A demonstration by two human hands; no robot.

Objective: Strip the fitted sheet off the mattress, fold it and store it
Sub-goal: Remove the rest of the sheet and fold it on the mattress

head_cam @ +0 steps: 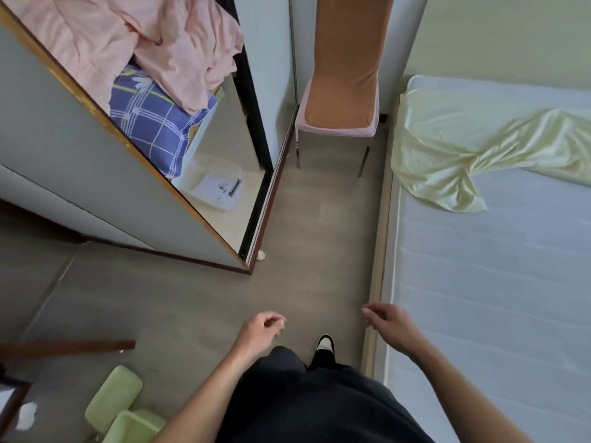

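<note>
A person is standing beside the mattress (499, 298) with the left hand (260, 329) and right hand (388, 324) loosely curled and holding nothing, the half-stripped pale yellow fitted sheet (479, 139) lying ahead-right, trailing rightward, nearer the right hand.

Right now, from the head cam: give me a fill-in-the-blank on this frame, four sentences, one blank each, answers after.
1. The pale yellow fitted sheet lies bunched on the bare ____.
2. Both hands, left and right, hold ____.
3. In the open wardrobe, pink bedding lies on top of a checked ____ textile.
4. The chair by the bed has an ____ seat.

Missing words: mattress; nothing; blue; orange
</note>
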